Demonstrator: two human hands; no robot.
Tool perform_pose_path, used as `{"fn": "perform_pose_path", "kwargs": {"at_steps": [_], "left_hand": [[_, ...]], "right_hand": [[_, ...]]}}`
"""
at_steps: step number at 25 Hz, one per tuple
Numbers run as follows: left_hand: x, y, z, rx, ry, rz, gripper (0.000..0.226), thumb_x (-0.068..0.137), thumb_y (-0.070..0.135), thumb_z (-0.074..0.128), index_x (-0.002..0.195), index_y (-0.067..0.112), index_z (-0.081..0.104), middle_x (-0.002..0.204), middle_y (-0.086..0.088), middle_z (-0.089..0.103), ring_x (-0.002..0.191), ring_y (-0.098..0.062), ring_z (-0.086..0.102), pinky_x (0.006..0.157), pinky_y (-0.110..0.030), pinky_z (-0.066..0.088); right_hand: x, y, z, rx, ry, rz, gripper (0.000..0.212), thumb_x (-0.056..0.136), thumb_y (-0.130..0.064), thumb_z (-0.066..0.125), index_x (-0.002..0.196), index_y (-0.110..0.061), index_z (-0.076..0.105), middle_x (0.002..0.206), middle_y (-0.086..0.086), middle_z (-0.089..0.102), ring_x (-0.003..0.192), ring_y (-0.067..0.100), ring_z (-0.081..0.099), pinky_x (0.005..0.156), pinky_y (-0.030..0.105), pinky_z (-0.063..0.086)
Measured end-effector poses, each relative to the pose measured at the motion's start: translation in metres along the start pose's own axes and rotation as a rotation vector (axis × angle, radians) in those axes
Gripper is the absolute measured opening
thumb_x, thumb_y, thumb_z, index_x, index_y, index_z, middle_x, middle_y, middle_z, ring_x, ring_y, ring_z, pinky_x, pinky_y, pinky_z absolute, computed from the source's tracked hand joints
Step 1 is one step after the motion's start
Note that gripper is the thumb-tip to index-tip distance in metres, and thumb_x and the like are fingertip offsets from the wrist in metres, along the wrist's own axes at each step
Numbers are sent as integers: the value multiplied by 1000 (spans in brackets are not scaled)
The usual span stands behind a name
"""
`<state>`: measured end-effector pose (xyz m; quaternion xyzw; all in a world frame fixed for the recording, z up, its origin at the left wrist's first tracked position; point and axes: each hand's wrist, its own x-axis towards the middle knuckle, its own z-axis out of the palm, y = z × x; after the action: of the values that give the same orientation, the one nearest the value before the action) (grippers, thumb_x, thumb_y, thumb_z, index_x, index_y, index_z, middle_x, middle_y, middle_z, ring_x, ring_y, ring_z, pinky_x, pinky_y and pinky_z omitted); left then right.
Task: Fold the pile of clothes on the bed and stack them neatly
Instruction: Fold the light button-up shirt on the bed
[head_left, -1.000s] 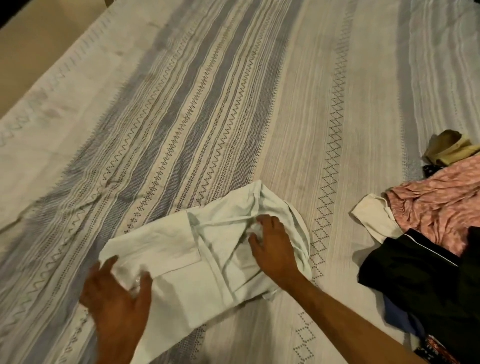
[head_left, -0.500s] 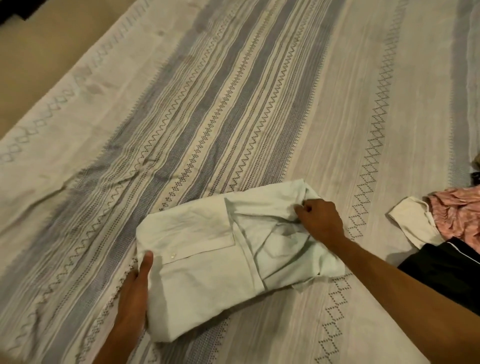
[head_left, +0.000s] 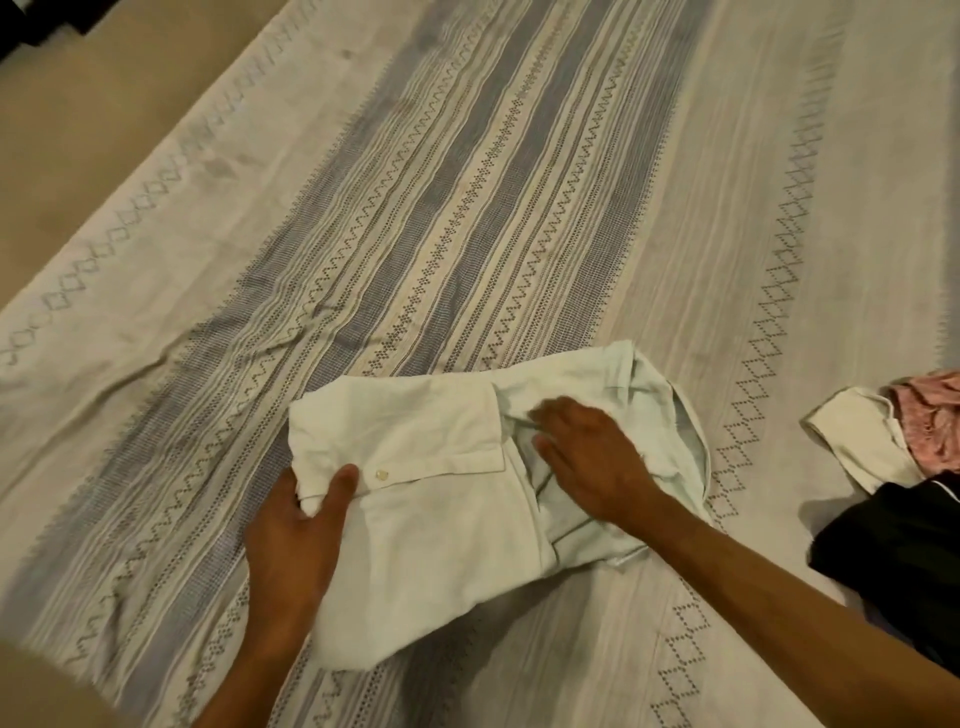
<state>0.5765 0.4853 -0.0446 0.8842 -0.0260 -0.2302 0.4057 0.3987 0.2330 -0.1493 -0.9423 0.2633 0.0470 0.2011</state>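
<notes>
Head view, read from the left: our left hand (head_left: 298, 540) grips the left edge of the pale mint-white folded cotton shirt (head_left: 441, 525), thumb on top beside a small white button (head_left: 382, 474), fingers tucked under the fold. This shirt lies on the striped woven cream-and-grey bedspread (head_left: 467, 208), near its front edge. Our right hand (head_left: 587, 457) rests flat on the bunched collar end, fingers straight, pressing it down. We judge the cloth light, soft and limp, so it will sag unless we hold it by the folded edges. Further right, apart from it, waits the pile: a cream garment (head_left: 857, 441), a pink crumpled one (head_left: 930, 421), a black one (head_left: 893, 556).
</notes>
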Motion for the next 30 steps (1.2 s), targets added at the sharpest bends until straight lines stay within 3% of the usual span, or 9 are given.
{"fn": "perform_pose_path", "kwargs": {"at_steps": [3, 7, 12, 15, 17, 21, 24, 27, 30], "left_hand": [[-13, 34, 1, 29, -22, 53, 14, 96, 42, 68, 98, 31, 60, 88, 13, 66, 81, -2, 60, 63, -23, 40], [-31, 91, 24, 104, -123, 134, 16, 93, 43, 69, 101, 31, 60, 89, 16, 67, 78, 2, 60, 61, -20, 40], [-59, 147, 92, 210, -142, 389, 25, 92, 39, 70, 97, 19, 56, 75, 11, 60, 66, -2, 59, 51, -10, 40], [-80, 165, 159, 244, -212, 454, 33, 95, 46, 64, 109, 19, 54, 85, 3, 66, 76, -17, 67, 69, -29, 56], [-93, 166, 198, 320, -351, 441, 42, 97, 59, 57, 116, 22, 51, 97, 2, 72, 89, -21, 71, 79, -39, 59], [-69, 124, 203, 256, -304, 353, 36, 99, 49, 61, 121, 22, 57, 112, 2, 72, 102, -19, 67, 87, -34, 53], [-11, 60, 173, 161, -151, 22, 31, 100, 32, 63, 114, 4, 60, 113, -22, 68, 97, -33, 68, 82, -45, 58], [0, 32, 165, -210, -444, -421, 34, 105, 45, 56, 116, 14, 62, 119, -16, 69, 107, -30, 67, 94, -47, 56], [-7, 35, 182, -437, -567, -455, 46, 96, 58, 63, 124, 22, 66, 118, -6, 76, 111, -26, 70, 93, -43, 56]], "right_hand": [[-7, -22, 14, 143, -66, 92, 69, 101, -51, 12, 153, -22, 48, 162, 3, 43, 154, 23, 31, 127, 48, 20], [-21, -55, -3, 1002, 189, 321, 36, 110, -37, 45, 133, -25, 69, 134, -8, 69, 128, 9, 60, 117, 39, 43], [-23, -45, -51, 1662, -218, 642, 55, 102, -62, 47, 126, -21, 74, 121, 4, 76, 117, 24, 67, 108, 38, 46], [-36, -5, -89, 1750, -103, 656, 40, 108, -34, 42, 95, -9, 71, 74, 6, 77, 69, 15, 74, 65, 21, 56], [-45, 40, -107, 1720, 52, 720, 37, 106, -35, 44, 95, -10, 70, 72, 8, 76, 70, 21, 73, 55, 22, 57], [-65, 123, -111, 1599, -52, 828, 64, 88, -64, 67, 129, -15, 69, 114, 12, 77, 106, 33, 73, 94, 40, 56], [-71, 140, -104, 1208, -133, 734, 39, 89, -43, 76, 121, -21, 72, 115, 4, 78, 99, 21, 74, 84, 34, 56], [-64, 137, -96, 1117, -60, 724, 20, 93, -27, 76, 112, -19, 75, 110, 6, 78, 93, 18, 74, 80, 32, 58], [-66, 132, -82, 1131, -142, 789, 25, 91, -23, 79, 115, -22, 73, 112, 3, 78, 103, 22, 72, 96, 43, 58]]}}
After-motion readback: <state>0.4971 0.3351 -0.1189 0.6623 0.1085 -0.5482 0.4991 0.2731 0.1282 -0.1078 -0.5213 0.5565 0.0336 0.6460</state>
